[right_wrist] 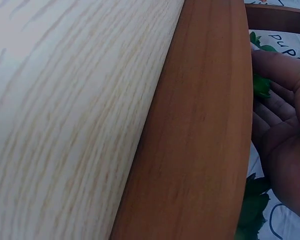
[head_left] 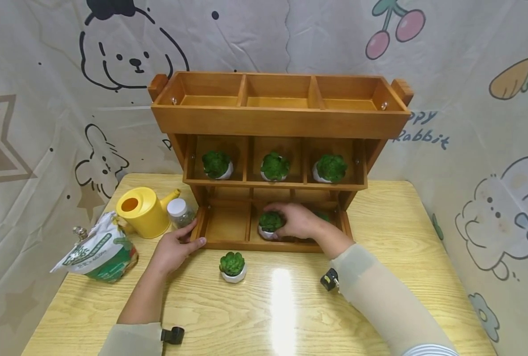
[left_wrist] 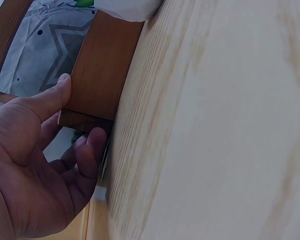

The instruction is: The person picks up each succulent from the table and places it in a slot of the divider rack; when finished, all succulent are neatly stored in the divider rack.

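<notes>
A three-tier wooden shelf [head_left: 282, 123] stands at the back of the table. My right hand [head_left: 300, 221] reaches into the middle compartment of its bottom tier and holds a potted succulent [head_left: 271, 222] in a white pot, fingers around its leaves. With thumb and fingers, my left hand [head_left: 173, 251] grips the bottom tier's left front corner [left_wrist: 85, 117]. Behind my right wrist, another succulent [head_left: 322, 216] in the right compartment is mostly hidden. One more potted succulent [head_left: 233, 267] stands on the table in front of the shelf.
Three potted succulents, including a middle one [head_left: 275, 166], fill the second tier, one per compartment. To the left are a yellow watering can [head_left: 146, 212], a white-lidded jar [head_left: 180, 212] and a white-and-green bag [head_left: 101, 252]. A patterned cloth [head_left: 468, 123] hangs behind and beside the table.
</notes>
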A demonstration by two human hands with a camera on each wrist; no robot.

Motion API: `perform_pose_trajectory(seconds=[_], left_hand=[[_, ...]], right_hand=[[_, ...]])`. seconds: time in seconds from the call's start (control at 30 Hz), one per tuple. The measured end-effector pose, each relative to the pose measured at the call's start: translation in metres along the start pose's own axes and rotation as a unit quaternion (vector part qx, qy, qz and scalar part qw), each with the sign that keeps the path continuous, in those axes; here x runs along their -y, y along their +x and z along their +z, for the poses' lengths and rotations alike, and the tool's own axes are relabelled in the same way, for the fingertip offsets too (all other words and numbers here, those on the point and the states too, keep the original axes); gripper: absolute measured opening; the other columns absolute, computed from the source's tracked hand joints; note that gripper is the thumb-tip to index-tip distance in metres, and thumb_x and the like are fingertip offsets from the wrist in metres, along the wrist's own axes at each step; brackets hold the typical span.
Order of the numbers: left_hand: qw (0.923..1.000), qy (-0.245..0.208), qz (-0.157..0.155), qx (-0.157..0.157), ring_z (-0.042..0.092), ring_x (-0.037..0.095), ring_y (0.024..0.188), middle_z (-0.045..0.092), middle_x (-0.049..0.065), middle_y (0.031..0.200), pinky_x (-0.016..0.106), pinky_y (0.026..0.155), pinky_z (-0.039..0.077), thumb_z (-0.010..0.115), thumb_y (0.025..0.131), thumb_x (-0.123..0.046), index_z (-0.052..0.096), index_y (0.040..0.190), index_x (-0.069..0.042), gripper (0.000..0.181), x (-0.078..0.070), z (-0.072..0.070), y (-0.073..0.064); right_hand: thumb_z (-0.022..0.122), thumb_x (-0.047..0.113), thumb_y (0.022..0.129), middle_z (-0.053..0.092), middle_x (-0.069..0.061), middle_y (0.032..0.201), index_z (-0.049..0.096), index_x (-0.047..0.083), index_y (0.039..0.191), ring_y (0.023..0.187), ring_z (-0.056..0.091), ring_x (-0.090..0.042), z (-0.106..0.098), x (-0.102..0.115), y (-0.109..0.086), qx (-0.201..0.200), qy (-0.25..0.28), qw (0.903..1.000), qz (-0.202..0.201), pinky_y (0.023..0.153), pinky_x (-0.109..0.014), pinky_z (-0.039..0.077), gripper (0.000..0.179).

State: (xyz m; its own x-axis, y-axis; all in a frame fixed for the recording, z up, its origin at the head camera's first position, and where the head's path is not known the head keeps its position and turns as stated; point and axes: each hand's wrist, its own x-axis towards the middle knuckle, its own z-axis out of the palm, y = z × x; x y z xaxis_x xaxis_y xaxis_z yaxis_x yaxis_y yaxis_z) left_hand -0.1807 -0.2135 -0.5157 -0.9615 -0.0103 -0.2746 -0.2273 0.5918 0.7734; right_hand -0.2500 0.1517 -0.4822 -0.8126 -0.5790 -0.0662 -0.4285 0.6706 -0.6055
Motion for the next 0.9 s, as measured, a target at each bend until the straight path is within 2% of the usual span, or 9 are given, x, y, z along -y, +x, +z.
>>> perform_pose_trajectory(seconds=[0.3, 0.5, 0.9], left_hand=[[1.0, -0.001, 0.001, 0.001, 0.056, 0.035, 0.128, 0.052, 0.022, 0.152, 0.05, 0.101, 0.05, 0.078, 0.09, -0.053, 0.047, 0.158, -0.025, 0.079, -0.001, 0.0, 0.0], [0.9999, 0.004, 0.009, -0.002, 0.056, 0.034, 0.127, 0.049, 0.018, 0.156, 0.049, 0.101, 0.05, 0.078, 0.092, -0.05, 0.047, 0.157, -0.024, 0.077, 0.0, 0.0, 0.0], [0.9999, 0.004, 0.012, -0.004, 0.057, 0.034, 0.127, 0.051, 0.02, 0.154, 0.048, 0.099, 0.051, 0.078, 0.092, -0.048, 0.048, 0.157, -0.024, 0.075, 0.001, 0.001, 0.001]], right_hand=[[0.091, 0.017, 0.078, 0.063, -0.009, 0.143, 0.058, 0.012, 0.147, 0.13, 0.059, -0.026, -0.004, 0.004, -0.005, 0.004, 0.015, 0.9999, -0.003, 0.109, -0.045, 0.046, 0.076], [0.089, 0.014, 0.081, 0.059, -0.009, 0.148, 0.057, 0.011, 0.147, 0.137, 0.055, -0.027, -0.008, 0.009, -0.008, 0.008, 0.043, 0.9991, 0.0, 0.112, -0.043, 0.044, 0.074], [0.088, 0.014, 0.084, 0.057, -0.005, 0.151, 0.054, 0.009, 0.149, 0.137, 0.055, -0.026, -0.015, 0.019, -0.013, 0.01, 0.051, 0.9986, -0.009, 0.112, -0.04, 0.045, 0.073]])
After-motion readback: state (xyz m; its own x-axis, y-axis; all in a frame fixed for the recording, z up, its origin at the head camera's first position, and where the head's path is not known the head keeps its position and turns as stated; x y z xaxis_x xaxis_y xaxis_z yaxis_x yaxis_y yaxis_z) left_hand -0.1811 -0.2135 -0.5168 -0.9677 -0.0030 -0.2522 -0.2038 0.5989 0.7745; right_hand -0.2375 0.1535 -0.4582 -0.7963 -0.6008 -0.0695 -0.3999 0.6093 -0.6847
